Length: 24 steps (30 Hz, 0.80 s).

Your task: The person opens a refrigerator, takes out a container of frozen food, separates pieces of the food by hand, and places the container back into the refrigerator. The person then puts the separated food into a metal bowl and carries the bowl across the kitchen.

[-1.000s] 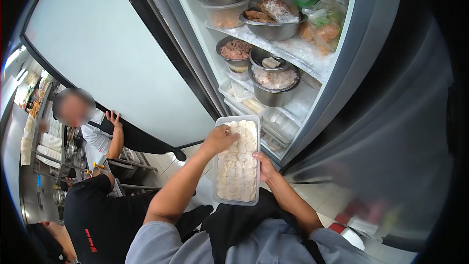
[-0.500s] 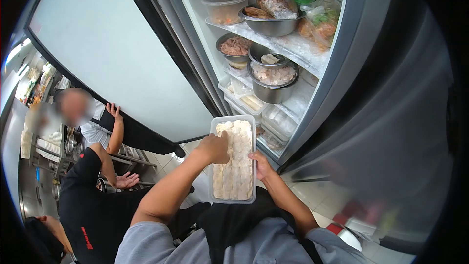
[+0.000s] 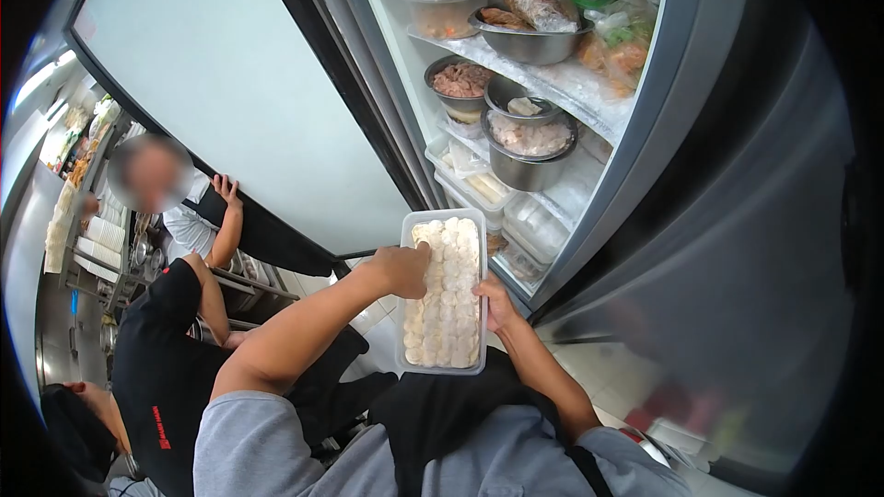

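A clear rectangular container [image 3: 442,361] of pale, rounded pieces in tight rows is held in front of my body. My right hand [image 3: 497,302] grips its right edge, thumb on the rim. Over the upper left part of the container is my left hand [image 3: 402,271], its index finger pointing onto the pieces and its other fingers curled in. Nothing shows in it, though its palm is hidden.
An open fridge [image 3: 635,129] ahead holds metal bowls [image 3: 529,170], plastic boxes and bagged food. Its white door panel [image 3: 239,101] stands on the left. One person [image 3: 198,221] has a hand on the door edge; another person in black [image 3: 157,359] is close at my left.
My left hand has gone from reaching over the upper pieces to pointing at the left rows, its arm swinging outward. The near person's forearm has moved, and the view has shifted slightly.
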Tool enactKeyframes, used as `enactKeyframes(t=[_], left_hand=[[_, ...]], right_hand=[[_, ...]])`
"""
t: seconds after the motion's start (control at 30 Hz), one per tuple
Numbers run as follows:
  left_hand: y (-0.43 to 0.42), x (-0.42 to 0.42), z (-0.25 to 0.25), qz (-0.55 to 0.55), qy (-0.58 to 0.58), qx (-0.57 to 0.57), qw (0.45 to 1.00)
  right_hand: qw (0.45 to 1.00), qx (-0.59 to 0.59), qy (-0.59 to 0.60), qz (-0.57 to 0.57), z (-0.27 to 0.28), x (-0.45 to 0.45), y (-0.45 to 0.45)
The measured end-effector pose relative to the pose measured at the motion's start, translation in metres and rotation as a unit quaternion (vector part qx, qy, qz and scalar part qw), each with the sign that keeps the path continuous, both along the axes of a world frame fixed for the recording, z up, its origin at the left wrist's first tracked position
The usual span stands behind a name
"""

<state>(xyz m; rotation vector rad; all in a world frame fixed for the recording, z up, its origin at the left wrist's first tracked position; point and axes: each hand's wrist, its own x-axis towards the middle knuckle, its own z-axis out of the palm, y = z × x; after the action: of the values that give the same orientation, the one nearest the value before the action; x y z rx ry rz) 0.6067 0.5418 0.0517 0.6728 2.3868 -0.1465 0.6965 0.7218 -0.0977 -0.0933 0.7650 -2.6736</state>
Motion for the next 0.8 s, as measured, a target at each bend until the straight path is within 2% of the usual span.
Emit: enactKeyframes(t=[0.1,0.13,0.2,0.3,0.57,0.7,0.8], left_hand=[[-0.007,-0.003,-0.019,0.017,-0.011,0.045,0.999],[-0.009,-0.004,-0.019,0.016,-0.012,0.044,0.999],[-0.014,-0.003,-0.015,0.079,-0.046,0.089,0.992],[-0.018,-0.004,-0.006,0.065,-0.054,0.119,0.989],[-0.007,0.012,-0.008,0.108,0.021,0.105,0.988],[-0.004,0.02,-0.011,0.112,0.066,0.078,0.988],[-0.001,0.018,-0.005,0.128,0.013,0.066,0.989]], right_hand=[[1.0,-0.006,-0.001,-0.003,0.0,0.001,0.001],[1.0,-0.011,-0.003,-0.008,0.001,0.003,0.0],[1.0,-0.007,0.003,-0.004,-0.002,0.003,-0.001],[1.0,-0.007,0.017,0.008,-0.002,0.001,-0.001],[1.0,-0.029,-0.005,0.001,0.001,0.004,-0.003],[0.999,0.009,-0.033,-0.011,0.007,0.007,-0.004],[0.999,0.023,-0.045,-0.014,0.001,0.008,-0.004]])
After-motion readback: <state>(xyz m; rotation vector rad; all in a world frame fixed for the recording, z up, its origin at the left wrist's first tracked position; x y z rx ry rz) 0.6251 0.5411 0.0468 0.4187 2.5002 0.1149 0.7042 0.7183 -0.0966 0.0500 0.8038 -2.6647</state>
